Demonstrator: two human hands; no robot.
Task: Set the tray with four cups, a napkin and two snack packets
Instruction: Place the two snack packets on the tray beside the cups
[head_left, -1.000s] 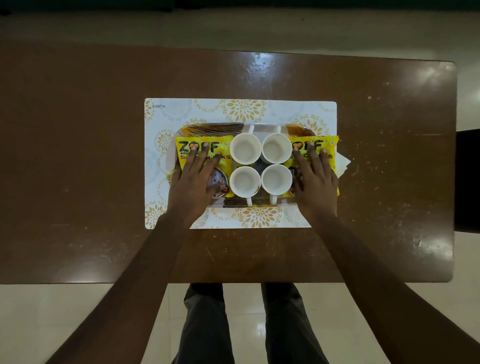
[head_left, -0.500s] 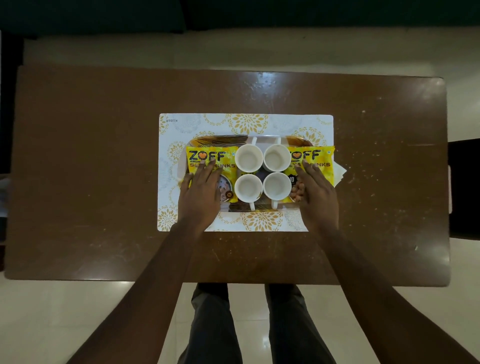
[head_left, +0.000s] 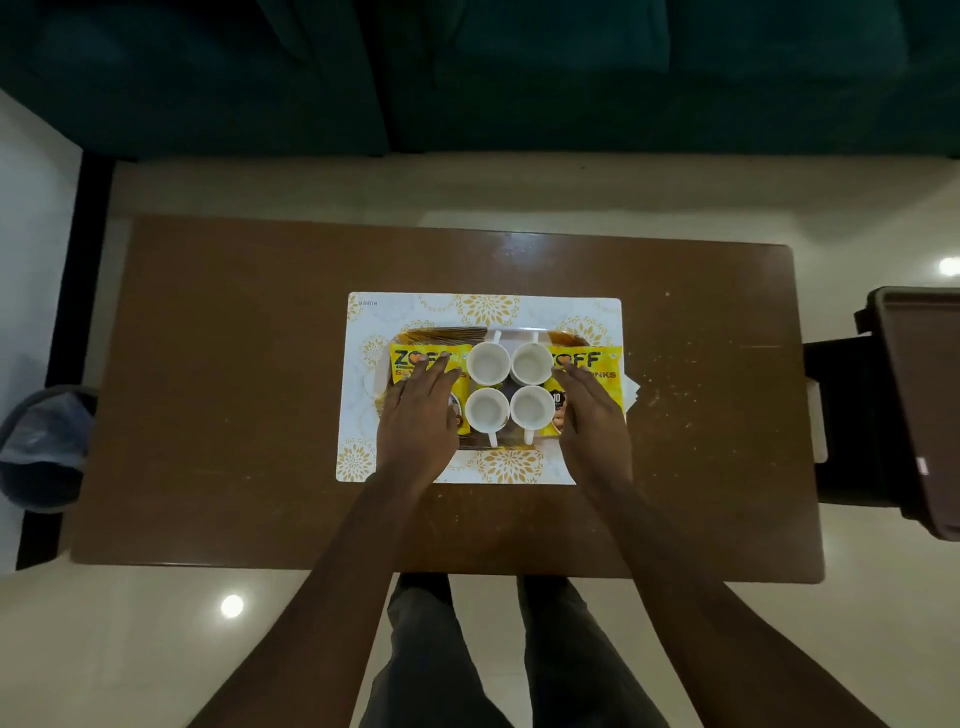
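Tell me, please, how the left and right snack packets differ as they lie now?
The left packet lies left of the cups; the right packet lies right of them. The napkin peeks out beside the right packet, not the left. Each has a flat hand on it, left hand and right hand. Both are yellow.

Glossy brown wooden table (head_left: 208, 395), shiny yellow foil-like snack packets (head_left: 597, 364), smooth white glazed cups (head_left: 488, 362), polished floor tiles (head_left: 156, 649).

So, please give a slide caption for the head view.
Both hands rest flat on two yellow snack packets beside four white cups.
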